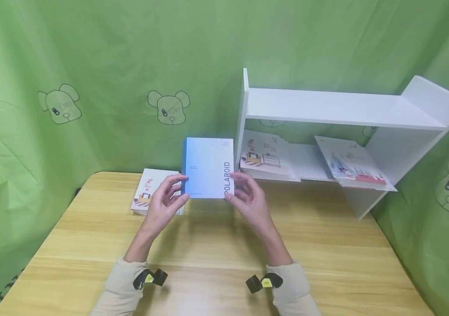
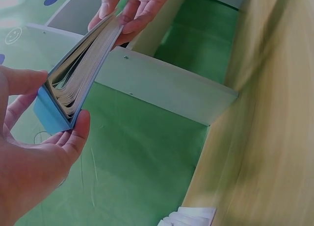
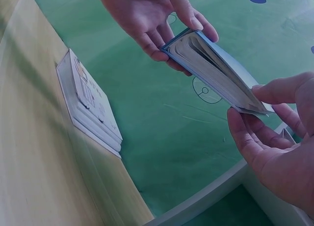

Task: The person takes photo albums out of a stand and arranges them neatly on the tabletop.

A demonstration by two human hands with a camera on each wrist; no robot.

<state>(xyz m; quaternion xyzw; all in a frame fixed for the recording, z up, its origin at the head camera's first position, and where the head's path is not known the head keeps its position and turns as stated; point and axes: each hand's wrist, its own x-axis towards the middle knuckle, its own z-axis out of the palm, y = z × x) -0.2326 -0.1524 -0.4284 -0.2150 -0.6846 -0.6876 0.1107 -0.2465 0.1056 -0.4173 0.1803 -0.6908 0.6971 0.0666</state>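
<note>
**Both hands hold a blue book upright above the worktop**

A person holds a light blue book (image 1: 208,167) upright in the air, just above the far middle of the wooden worktop (image 1: 208,245). Its cover faces the head camera, with the word POLAROID running up the right edge. The left hand (image 1: 164,202) pinches the book's lower left edge, thumb on the front and fingers curled behind. The right hand (image 1: 249,198) grips the lower right edge in the same way, fingers wrapped round the back. In the left wrist view the book (image 2: 73,84) shows its page edges, slightly fanned, with the thumb below the blue cover and the other hand's fingers (image 2: 130,12) at the far end. The right wrist view shows the same book (image 3: 216,71) held between both hands, well clear of the worktop.

Behind the left hand, a small stack of illustrated booklets (image 1: 149,195) lies flat on the worktop; it also shows in the right wrist view (image 3: 91,106). To the right stands a white shelf unit (image 1: 343,109). On its lower level one illustrated booklet (image 1: 265,156) leans at the left, and another booklet (image 1: 352,164) lies tilted at the right. A green cloth backdrop (image 1: 110,66) printed with bear faces hangs behind everything.
</note>
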